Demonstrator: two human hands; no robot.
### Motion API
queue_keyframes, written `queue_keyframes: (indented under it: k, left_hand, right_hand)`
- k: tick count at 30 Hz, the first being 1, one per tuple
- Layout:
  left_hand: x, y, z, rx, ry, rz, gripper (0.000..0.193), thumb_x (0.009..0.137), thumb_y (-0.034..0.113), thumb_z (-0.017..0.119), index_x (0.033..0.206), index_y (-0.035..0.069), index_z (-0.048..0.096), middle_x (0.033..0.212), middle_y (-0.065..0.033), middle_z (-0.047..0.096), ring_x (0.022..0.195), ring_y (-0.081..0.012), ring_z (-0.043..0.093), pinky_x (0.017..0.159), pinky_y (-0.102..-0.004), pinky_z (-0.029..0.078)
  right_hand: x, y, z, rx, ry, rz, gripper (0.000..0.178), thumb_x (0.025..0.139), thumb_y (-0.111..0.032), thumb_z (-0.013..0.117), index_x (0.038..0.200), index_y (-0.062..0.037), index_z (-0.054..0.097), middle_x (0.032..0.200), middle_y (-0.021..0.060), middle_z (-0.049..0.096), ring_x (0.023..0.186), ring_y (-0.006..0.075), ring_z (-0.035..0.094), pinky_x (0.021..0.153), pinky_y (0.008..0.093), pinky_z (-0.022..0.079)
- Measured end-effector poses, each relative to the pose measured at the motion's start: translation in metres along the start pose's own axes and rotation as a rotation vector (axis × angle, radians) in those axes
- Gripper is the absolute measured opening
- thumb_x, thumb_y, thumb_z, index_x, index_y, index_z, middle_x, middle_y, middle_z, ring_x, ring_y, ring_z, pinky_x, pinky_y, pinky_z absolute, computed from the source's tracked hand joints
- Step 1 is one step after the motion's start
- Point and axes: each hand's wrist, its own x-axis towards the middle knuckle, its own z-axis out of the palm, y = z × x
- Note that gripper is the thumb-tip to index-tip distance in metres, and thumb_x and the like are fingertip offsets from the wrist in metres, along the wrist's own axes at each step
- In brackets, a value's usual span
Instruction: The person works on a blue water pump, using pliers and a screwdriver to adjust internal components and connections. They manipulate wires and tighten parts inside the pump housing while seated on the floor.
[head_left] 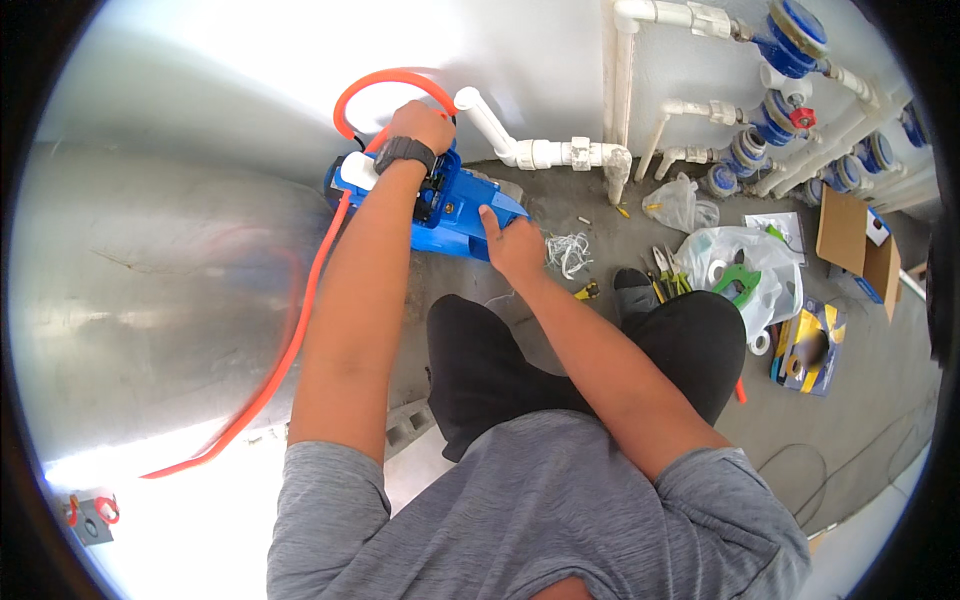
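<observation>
Watching remotely, I see wall (550,70) and floor (760,425), and near their meeting a blue machine (468,215), an orange hose (392,76) looping beyond it. My right hand (518,247) grips its near end, thumb on top; my left hand (420,126) curls above it, its grip hidden from me. White string (570,254) lies nearby.

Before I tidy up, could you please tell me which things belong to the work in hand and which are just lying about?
Seemingly in use:
Blue box-shaped plastic machine, right hand holding its end
Orange flexible hose beside the left hand

Seemingly lying about:
Tangled white string
Green-handled metal pliers
Translucent white plastic bag
Open brown cardboard box
</observation>
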Motion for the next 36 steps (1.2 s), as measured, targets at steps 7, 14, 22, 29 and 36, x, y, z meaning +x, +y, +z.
queue_keyframes:
  k: [7,14,22,29,36]
  left_hand:
    - [0.012,0.012,-0.021,0.277,-0.317,0.227,0.037,0.089,0.034,0.064,0.104,0.002,0.077,0.114,-0.0274,0.072,0.109,-0.0396,0.07,0.1,-0.0479,0.051]
    - [-0.015,0.03,-0.025,0.188,0.044,0.07,0.045,0.074,0.036,0.085,0.105,0.004,0.076,0.104,-0.0216,0.075,0.099,-0.037,0.073,0.089,-0.0459,0.058]
    - [-0.006,0.01,-0.027,0.089,-0.039,0.201,0.029,0.087,0.025,0.067,0.099,-0.001,0.071,0.108,-0.0276,0.073,0.103,-0.0379,0.072,0.086,-0.046,0.058]
    - [-0.035,0.032,0.006,0.452,0.297,0.248,0.013,0.089,0.017,0.065,0.096,0.008,0.072,0.093,-0.0132,0.074,0.089,-0.0283,0.074,0.074,-0.0403,0.057]
    - [-0.038,0.036,0.004,0.328,0.197,0.191,0.015,0.091,0.012,0.062,0.094,0.004,0.074,0.092,-0.0146,0.075,0.087,-0.0317,0.075,0.074,-0.0435,0.06]
  right_hand:
    - [0.003,-0.006,-0.009,-0.032,-0.156,0.061,0.089,0.093,-0.072,0.053,0.096,0.015,0.069,0.102,0.0364,0.067,0.094,0.0493,0.069,0.084,0.053,0.057]
    - [0.001,-0.006,-0.013,-0.047,-0.135,0.04,0.089,0.093,-0.072,0.053,0.096,0.0156,0.069,0.103,0.0372,0.067,0.093,0.0495,0.069,0.085,0.0532,0.057]
    - [0.002,-0.002,-0.002,-0.035,-0.013,-0.013,0.085,0.093,-0.071,0.053,0.085,0.0117,0.071,0.092,0.0372,0.068,0.086,0.0511,0.069,0.08,0.0555,0.056]
    - [0.005,0.002,-0.001,-0.035,-0.025,-0.065,0.086,0.094,-0.071,0.052,0.081,0.0119,0.07,0.085,0.035,0.068,0.085,0.0511,0.068,0.079,0.0555,0.055]
    - [0.008,0.001,-0.003,-0.058,-0.135,-0.034,0.089,0.094,-0.071,0.053,0.092,0.0166,0.068,0.095,0.0362,0.068,0.092,0.0507,0.068,0.082,0.0548,0.056]
